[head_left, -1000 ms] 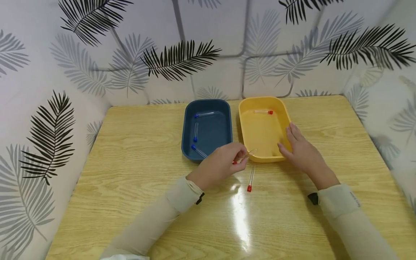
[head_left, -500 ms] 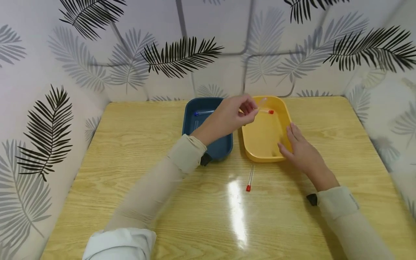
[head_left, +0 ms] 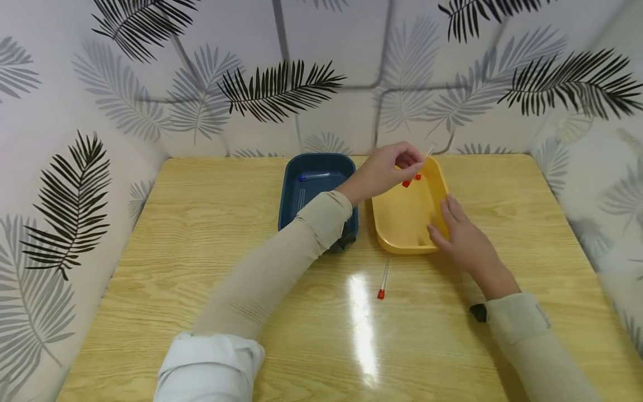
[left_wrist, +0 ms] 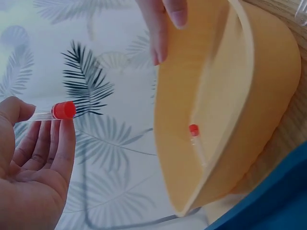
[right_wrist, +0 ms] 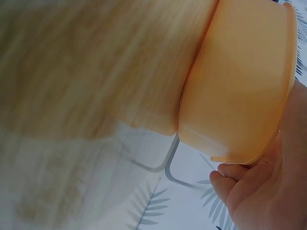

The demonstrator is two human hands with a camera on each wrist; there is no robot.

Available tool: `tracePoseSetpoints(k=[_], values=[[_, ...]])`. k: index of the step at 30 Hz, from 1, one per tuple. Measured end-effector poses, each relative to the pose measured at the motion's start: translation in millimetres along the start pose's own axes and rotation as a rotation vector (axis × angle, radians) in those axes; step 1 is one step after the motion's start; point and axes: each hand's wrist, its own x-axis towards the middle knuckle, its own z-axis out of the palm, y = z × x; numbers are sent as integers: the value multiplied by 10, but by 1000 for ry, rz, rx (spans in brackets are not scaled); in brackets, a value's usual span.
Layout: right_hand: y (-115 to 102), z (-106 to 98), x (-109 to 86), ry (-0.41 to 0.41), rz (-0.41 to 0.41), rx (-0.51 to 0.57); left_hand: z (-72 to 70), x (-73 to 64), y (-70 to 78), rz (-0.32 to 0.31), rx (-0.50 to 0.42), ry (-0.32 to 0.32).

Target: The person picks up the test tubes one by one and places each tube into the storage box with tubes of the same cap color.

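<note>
Held between the thumb and fingers of my left hand (head_left: 384, 170) is a clear tube with a red cap (left_wrist: 64, 110), raised above the far part of the yellow tray (head_left: 402, 223). Its clear end points up and to the right in the head view. Another red-capped tube (left_wrist: 194, 132) lies inside that tray. My right hand (head_left: 469, 245) rests at the tray's right rim, its fingers nearly straight and its thumb over the inside. One more red-capped tube (head_left: 383, 279) lies on the table in front of the tray.
A dark blue tray (head_left: 283, 195) stands just left of the yellow one, partly hidden by my left arm; blue-capped tubes lie in it. Both trays sit near the far edge of the wooden table (head_left: 201, 223), before a leaf-patterned backdrop (head_left: 281, 89).
My left hand has carried the red-capped tube from the near edge of the yellow tray away and to the right, over its far part. My right hand stays at the rim.
</note>
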Motion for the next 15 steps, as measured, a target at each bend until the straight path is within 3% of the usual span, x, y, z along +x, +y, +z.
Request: tracePoseSetpoints(k=[9,12,15], values=[[9,28,-20,-18,28,-9,211,223,-291,-56,-57,93],[-3,28,-14,-22,41,-18,278,249,-397,-137,-87,108],[-15,19,-3,-14,38,-23,334,252,-469,-254,-173,100]])
